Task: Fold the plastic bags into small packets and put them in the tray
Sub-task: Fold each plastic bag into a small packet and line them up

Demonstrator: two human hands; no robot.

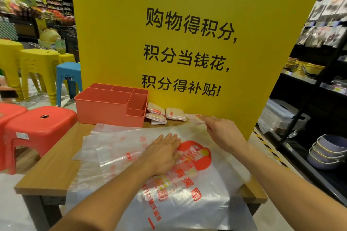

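A translucent plastic bag (pixel 189 189) with red print lies spread over the small wooden table (pixel 45 180), on top of more flat bags (pixel 105 148). My left hand (pixel 163 154) presses flat on the bag's middle, fingers together. My right hand (pixel 223 133) pinches the bag's far handle end near the yellow board. A coral compartment tray (pixel 105 105) stands at the table's back left; I see nothing in it. Three folded bag packets (pixel 165 115) lie on the table just right of the tray.
A tall yellow sign board (pixel 187 43) stands right behind the table. Red stools (pixel 33 127) sit to the left, yellow and blue stools (pixel 43 69) beyond them. Dark shelving with bowls (pixel 326 154) runs along the right.
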